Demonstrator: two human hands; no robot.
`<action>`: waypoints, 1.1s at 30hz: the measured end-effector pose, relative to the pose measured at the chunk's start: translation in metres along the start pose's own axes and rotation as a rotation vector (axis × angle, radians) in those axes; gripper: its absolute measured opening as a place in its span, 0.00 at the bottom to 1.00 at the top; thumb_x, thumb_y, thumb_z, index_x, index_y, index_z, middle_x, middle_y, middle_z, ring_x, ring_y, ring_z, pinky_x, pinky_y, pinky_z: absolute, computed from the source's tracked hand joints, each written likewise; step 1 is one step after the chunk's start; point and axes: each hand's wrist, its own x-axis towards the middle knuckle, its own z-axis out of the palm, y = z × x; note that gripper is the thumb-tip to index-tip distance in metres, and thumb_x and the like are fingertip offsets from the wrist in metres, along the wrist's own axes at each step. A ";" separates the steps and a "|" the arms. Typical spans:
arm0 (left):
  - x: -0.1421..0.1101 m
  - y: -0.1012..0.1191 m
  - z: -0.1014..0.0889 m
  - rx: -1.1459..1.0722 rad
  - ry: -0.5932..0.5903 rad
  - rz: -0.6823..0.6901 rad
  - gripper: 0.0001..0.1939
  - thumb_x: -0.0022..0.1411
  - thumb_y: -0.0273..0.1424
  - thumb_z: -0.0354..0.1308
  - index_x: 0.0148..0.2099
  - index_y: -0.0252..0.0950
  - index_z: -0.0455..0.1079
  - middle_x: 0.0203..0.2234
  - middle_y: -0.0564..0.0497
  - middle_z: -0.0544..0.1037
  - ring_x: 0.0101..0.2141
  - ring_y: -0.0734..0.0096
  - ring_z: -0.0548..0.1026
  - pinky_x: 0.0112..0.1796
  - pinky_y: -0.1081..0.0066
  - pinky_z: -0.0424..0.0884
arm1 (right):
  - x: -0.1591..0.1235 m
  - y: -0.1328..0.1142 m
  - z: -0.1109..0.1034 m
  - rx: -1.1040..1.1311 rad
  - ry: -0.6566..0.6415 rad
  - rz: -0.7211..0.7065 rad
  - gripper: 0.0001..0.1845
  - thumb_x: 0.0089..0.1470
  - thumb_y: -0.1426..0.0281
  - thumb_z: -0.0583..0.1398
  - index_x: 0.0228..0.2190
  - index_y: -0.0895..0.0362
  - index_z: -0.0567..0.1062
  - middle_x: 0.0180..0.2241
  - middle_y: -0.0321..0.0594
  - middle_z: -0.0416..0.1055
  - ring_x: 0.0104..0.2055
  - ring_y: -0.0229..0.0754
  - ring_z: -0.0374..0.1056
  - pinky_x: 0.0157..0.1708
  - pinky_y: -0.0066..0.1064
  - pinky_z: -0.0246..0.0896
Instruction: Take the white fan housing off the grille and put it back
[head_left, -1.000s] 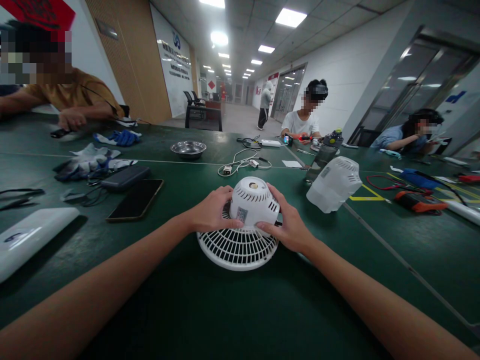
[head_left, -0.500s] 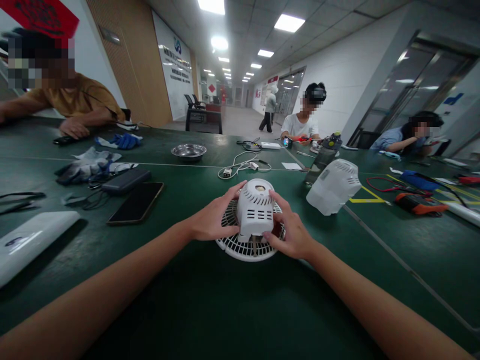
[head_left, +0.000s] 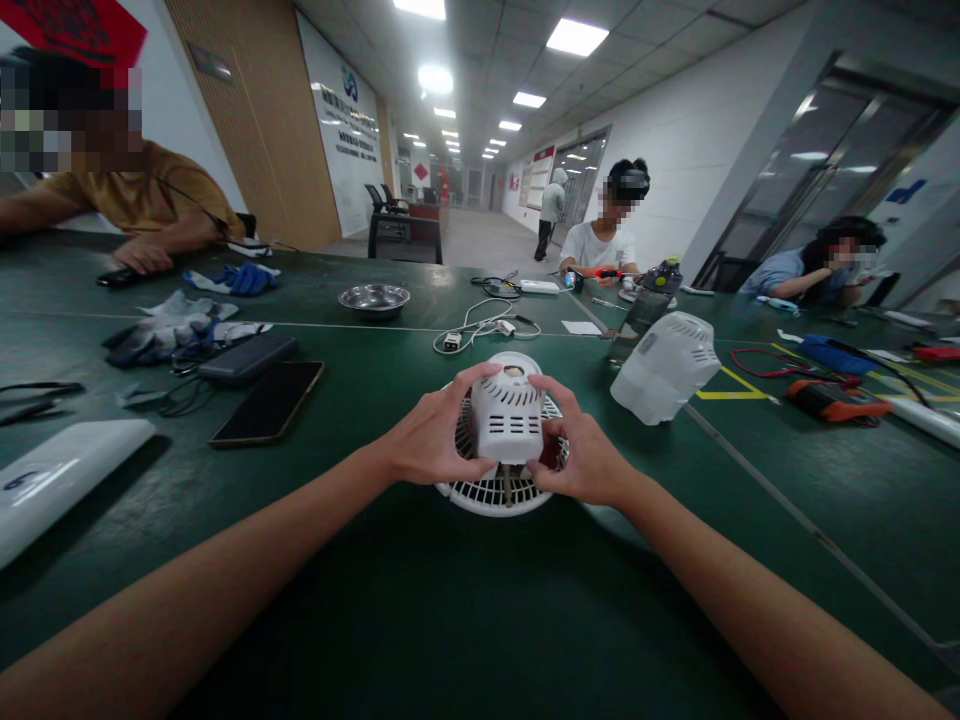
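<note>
Surface (head_left: 390, 620), dark green. Your two forearms reach in from the lower corners and converge at the middle.

Your left hand (head_left: 431, 435) and right hand (head_left: 589, 450) pinch one white vented housing (head_left: 508, 425) from opposite sides. Both are curved: fingers up near its top, thumbs at its lower front edge. The housing stands centrally in front of you, over one round white grille (head_left: 496, 497); its round top opening shows something pale inside, too small to identify.

Left of your hands: one white case (head_left: 71, 480), one phone (head_left: 268, 402) lying screen up, one dark power pack (head_left: 251, 360). Grey gloves (head_left: 165, 338) are heaped beside the pack; count unclear.

Right: one second white plastic shell (head_left: 664, 372), tilted, interior hidden from you. One capped bottle (head_left: 646, 308) leans behind it; fill level cannot be read. One orange-and-black meter (head_left: 838, 400) lies further right.

Beyond your hands: white cable (head_left: 487, 328), loosely coiled. Further, one steel bowl (head_left: 373, 303), bare metal visible inside.

Around the far side, three seated co-workers; one standing person (head_left: 551, 210) in the corridor behind.
</note>
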 end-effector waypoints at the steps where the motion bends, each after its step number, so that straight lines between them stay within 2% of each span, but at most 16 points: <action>1: 0.000 0.000 -0.001 0.008 -0.005 -0.007 0.53 0.48 0.40 0.69 0.69 0.44 0.41 0.56 0.39 0.69 0.47 0.49 0.75 0.48 0.49 0.72 | 0.000 0.000 -0.001 0.000 -0.005 -0.001 0.51 0.46 0.74 0.63 0.65 0.49 0.43 0.27 0.30 0.73 0.24 0.40 0.70 0.24 0.34 0.70; 8: -0.001 -0.010 -0.005 0.054 -0.074 0.015 0.56 0.50 0.46 0.68 0.71 0.45 0.38 0.65 0.36 0.58 0.58 0.39 0.67 0.56 0.43 0.65 | 0.001 -0.002 -0.004 0.007 -0.054 -0.012 0.49 0.48 0.72 0.63 0.65 0.49 0.43 0.30 0.34 0.75 0.26 0.41 0.72 0.27 0.35 0.72; 12: -0.006 -0.021 0.004 0.075 -0.023 0.006 0.59 0.49 0.50 0.68 0.72 0.46 0.36 0.67 0.37 0.56 0.60 0.37 0.64 0.57 0.43 0.62 | 0.000 0.002 -0.004 -0.035 -0.058 -0.034 0.54 0.48 0.70 0.65 0.66 0.48 0.39 0.39 0.41 0.77 0.29 0.42 0.72 0.29 0.37 0.72; 14: -0.008 -0.025 0.008 0.085 0.004 -0.015 0.58 0.50 0.51 0.67 0.72 0.46 0.36 0.67 0.38 0.56 0.60 0.38 0.64 0.58 0.43 0.62 | -0.001 0.006 -0.005 -0.067 -0.046 -0.041 0.57 0.48 0.69 0.65 0.67 0.49 0.37 0.43 0.44 0.76 0.32 0.44 0.73 0.32 0.39 0.73; 18: -0.012 -0.031 0.007 0.118 0.036 -0.104 0.46 0.61 0.48 0.59 0.72 0.44 0.40 0.63 0.40 0.64 0.58 0.46 0.66 0.57 0.44 0.60 | -0.002 0.018 -0.013 -0.176 0.018 -0.057 0.53 0.51 0.69 0.63 0.68 0.50 0.40 0.42 0.43 0.75 0.34 0.44 0.71 0.37 0.43 0.71; 21: -0.013 -0.040 0.000 0.168 0.128 -0.214 0.30 0.66 0.43 0.52 0.66 0.40 0.55 0.57 0.42 0.70 0.55 0.52 0.68 0.55 0.49 0.63 | -0.001 0.033 -0.024 -0.275 0.126 -0.062 0.46 0.51 0.72 0.62 0.67 0.51 0.49 0.38 0.40 0.74 0.34 0.43 0.70 0.39 0.42 0.69; 22: -0.014 -0.044 -0.002 0.188 0.176 -0.261 0.25 0.66 0.42 0.52 0.61 0.38 0.61 0.54 0.43 0.72 0.53 0.54 0.70 0.53 0.52 0.65 | 0.000 0.039 -0.027 -0.302 0.157 -0.046 0.42 0.51 0.72 0.62 0.65 0.52 0.54 0.37 0.39 0.74 0.34 0.42 0.69 0.39 0.41 0.68; 24: -0.015 -0.051 -0.006 0.233 0.282 -0.359 0.17 0.65 0.40 0.52 0.50 0.35 0.67 0.44 0.45 0.75 0.44 0.59 0.73 0.46 0.60 0.69 | 0.002 0.052 -0.032 -0.333 0.202 0.014 0.33 0.51 0.71 0.61 0.59 0.54 0.64 0.35 0.39 0.75 0.33 0.42 0.69 0.38 0.39 0.67; 27: -0.015 -0.058 -0.009 0.313 0.346 -0.466 0.09 0.65 0.38 0.51 0.36 0.38 0.64 0.30 0.51 0.72 0.32 0.66 0.71 0.35 0.66 0.67 | 0.003 0.069 -0.035 -0.327 0.280 0.105 0.15 0.54 0.68 0.60 0.45 0.56 0.73 0.31 0.38 0.75 0.30 0.41 0.68 0.35 0.36 0.64; 30: -0.016 -0.060 -0.009 0.390 0.356 -0.514 0.09 0.63 0.35 0.52 0.31 0.40 0.58 0.25 0.54 0.68 0.27 0.67 0.68 0.31 0.67 0.63 | 0.003 0.079 -0.034 -0.300 0.391 0.153 0.05 0.53 0.67 0.59 0.32 0.56 0.72 0.25 0.35 0.70 0.27 0.39 0.64 0.31 0.32 0.59; 33: -0.015 -0.061 -0.009 0.409 0.305 -0.554 0.09 0.63 0.33 0.50 0.30 0.41 0.56 0.24 0.54 0.67 0.26 0.66 0.68 0.29 0.67 0.62 | 0.003 0.080 -0.032 -0.287 0.454 0.182 0.07 0.48 0.68 0.60 0.24 0.55 0.65 0.21 0.31 0.64 0.24 0.37 0.59 0.27 0.30 0.53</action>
